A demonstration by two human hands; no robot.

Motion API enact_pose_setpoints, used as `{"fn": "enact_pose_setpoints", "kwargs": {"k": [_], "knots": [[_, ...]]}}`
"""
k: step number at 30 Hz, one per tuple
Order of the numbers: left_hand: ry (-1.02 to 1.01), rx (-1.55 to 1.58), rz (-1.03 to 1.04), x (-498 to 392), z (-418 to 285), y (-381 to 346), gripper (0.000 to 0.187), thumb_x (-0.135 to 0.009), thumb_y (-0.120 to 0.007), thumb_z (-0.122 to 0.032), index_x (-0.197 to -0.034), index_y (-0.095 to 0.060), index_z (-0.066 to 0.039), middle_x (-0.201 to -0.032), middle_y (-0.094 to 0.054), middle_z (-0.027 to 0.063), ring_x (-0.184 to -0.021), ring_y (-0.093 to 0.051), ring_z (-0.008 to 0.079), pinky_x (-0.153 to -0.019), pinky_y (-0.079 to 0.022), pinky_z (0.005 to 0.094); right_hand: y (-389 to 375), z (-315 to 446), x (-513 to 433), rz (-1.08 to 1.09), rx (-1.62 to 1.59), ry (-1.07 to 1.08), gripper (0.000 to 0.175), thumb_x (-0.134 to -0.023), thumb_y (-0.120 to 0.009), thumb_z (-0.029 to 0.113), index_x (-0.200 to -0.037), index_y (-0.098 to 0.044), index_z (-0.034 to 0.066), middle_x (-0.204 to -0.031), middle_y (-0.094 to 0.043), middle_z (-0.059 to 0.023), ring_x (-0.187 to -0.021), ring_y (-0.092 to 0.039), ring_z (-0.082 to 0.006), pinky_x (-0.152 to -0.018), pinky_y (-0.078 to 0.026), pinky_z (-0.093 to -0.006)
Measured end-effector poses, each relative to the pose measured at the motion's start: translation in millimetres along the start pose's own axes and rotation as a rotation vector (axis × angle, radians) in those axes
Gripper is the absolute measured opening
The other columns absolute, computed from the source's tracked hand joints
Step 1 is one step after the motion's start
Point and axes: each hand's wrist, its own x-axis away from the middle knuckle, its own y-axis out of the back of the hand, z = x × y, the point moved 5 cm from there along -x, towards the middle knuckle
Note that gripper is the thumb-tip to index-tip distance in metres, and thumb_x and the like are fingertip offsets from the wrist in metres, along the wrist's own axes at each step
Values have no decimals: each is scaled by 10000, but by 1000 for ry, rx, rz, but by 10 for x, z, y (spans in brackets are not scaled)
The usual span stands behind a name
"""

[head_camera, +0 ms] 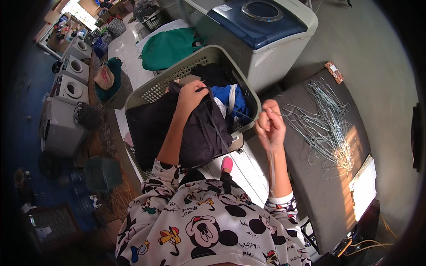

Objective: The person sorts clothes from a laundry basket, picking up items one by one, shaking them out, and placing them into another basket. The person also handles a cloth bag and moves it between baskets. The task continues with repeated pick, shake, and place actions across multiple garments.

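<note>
A black fabric bag [153, 126] lies over the near left part of an olive plastic laundry basket [254, 89]. My left hand [193, 94] grips the dark cloth at the top of the bag. Held up beside the basket's right rim, my right hand [272, 123] has its fingers closed on a thin string [244, 115]. That string runs left toward the bag, and a strand hangs down along my right forearm. Blue and white clothing [234, 99] and black clothing [209, 73] lie in the basket.
To my right, a grey padded bench [306, 179] bears a bundle of loose strings [319, 123] and a stack of paper [364, 189]. A washing machine [276, 60] stands beyond the basket, near a green bag [166, 50]. Front-loading washers [71, 88] line the left side.
</note>
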Motion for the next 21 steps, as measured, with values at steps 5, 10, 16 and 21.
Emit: {"fn": "enact_pose_setpoints", "kwargs": {"k": [5, 10, 16, 21], "knots": [[-200, 271, 5, 185, -405, -47, 166, -755, -659, -146, -864, -625, -26, -743, -642, 95, -677, -615, 140, -627, -459, 259, 102, -385, -337, 80, -96, -31, 167, -930, -370, 129, -964, -485, 13, -481, -264, 31, -379, -204, -60, -353, -214, -205], [-194, 308, -20, 373, -480, -46, 143, -769, -640, -32, -904, -608, 3, -780, -594, 32, -729, -542, 87, -709, -442, 221, 269, -542, -439, -174, 856, 89, 334, -960, -362, 294, -1070, -516, 19, -530, -385, -8, -445, -428, -115, -472, -438, -223], [-139, 149, -15, 699, -150, -81, 343, -702, -665, 10, -1022, -554, -44, -884, -471, 117, -865, -533, 264, -736, -444, 327, 701, -477, -45, -578, 911, -456, 514, -947, -356, 455, -887, -568, -9, -466, -366, 13, -371, -367, -88, -361, -282, -207], [-99, -54, -179, 1041, 81, -106, 491, -653, -617, 133, -1098, -501, -42, -1030, -402, 164, -989, -469, 341, -878, -395, 367, 640, -611, -120, -618, 479, -447, 386, -914, -497, 309, -936, -537, -75, -473, -266, 45, -387, -260, -71, -396, -198, -223]]}}
